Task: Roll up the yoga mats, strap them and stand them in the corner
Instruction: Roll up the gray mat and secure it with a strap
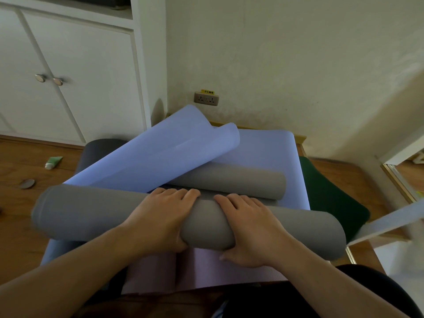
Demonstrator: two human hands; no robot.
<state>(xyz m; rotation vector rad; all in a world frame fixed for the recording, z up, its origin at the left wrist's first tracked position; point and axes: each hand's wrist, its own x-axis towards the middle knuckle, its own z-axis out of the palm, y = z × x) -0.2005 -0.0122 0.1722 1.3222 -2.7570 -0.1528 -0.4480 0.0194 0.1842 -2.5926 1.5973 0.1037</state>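
Note:
A thick grey yoga mat roll [80, 214] lies crosswise in front of me on a stack of mats. My left hand [158, 216] and my right hand [250, 228] grip its middle side by side, fingers over the top and thumbs underneath. Just beyond the roll, the grey mat's far end [229, 180] curls up loosely. A light blue mat [156, 154] lies under it, its far end curled and lifted. A pink mat [206, 269] lies flat below the roll, near my knees. A dark green mat [330, 196] sticks out to the right.
White cabinet doors [68, 76] stand at the back left, a wall with a socket [206, 98] straight ahead. On the wooden floor at left lie a green tube [53, 162] and a round lid [27, 183]. A light strap-like band [390, 220] crosses the right side.

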